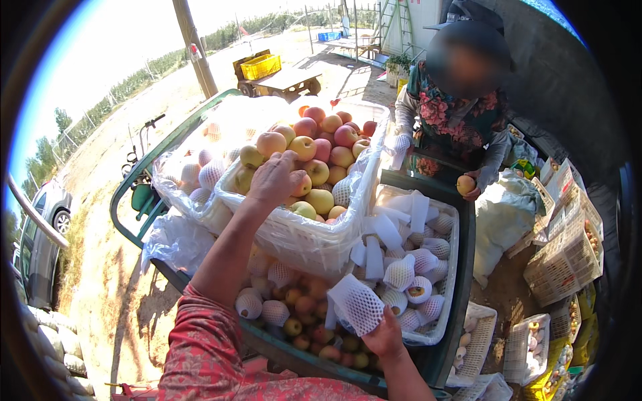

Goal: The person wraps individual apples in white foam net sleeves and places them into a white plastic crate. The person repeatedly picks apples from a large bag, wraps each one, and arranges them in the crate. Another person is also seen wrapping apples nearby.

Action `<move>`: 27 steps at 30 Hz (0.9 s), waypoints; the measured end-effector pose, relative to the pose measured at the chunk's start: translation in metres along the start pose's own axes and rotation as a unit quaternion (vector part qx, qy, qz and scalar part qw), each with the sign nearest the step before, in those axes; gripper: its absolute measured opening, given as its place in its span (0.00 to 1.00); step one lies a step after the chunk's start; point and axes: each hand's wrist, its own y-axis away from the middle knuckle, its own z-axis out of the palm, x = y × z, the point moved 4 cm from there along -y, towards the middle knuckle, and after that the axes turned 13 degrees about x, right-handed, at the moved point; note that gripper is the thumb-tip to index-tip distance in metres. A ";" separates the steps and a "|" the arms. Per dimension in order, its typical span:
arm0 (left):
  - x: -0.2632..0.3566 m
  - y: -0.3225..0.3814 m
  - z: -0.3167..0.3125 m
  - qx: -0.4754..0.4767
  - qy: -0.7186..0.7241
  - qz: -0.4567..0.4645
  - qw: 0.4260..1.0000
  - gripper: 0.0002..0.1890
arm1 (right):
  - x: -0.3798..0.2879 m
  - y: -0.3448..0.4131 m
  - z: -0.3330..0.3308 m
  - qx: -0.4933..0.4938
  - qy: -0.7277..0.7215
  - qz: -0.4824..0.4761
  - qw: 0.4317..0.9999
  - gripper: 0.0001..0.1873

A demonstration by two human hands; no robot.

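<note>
My left hand (275, 179) rests on the apples in a plastic-lined white crate (306, 225), its fingers touching a yellow-pink apple (303, 148); whether it grips one is unclear. Lower right, my right hand (385, 333) holds a white foam net sleeve (356, 304), which looks flat. Beyond that sleeve stands a second white crate (449, 301) with net-wrapped apples (399, 273) and loose foam sleeves (383, 233). Below the lined crate, loose apples (306, 306) and several wrapped ones lie inside a green-rimmed cart.
Across the cart's green rim (464, 260) stands a person (454, 115) holding an apple (465, 185) and a foam sleeve (399, 145). Another lined crate with wrapped apples (213, 173) is at the left. Crates of apples (567, 265) and a pale sack (501, 215) stand on the right.
</note>
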 end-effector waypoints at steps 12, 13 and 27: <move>-0.027 -0.006 0.068 -0.164 0.371 -0.227 0.885 0.29 | -0.022 0.003 -0.008 0.019 -0.038 -0.049 0.998 0.35; -0.021 0.004 0.054 -0.141 0.504 -0.306 0.795 0.29 | -0.021 0.003 -0.008 0.017 -0.046 -0.051 0.998 0.35; 0.084 0.161 0.029 -0.171 0.723 -0.239 0.625 0.34 | -0.032 0.006 -0.009 0.034 -0.093 -0.093 0.991 0.37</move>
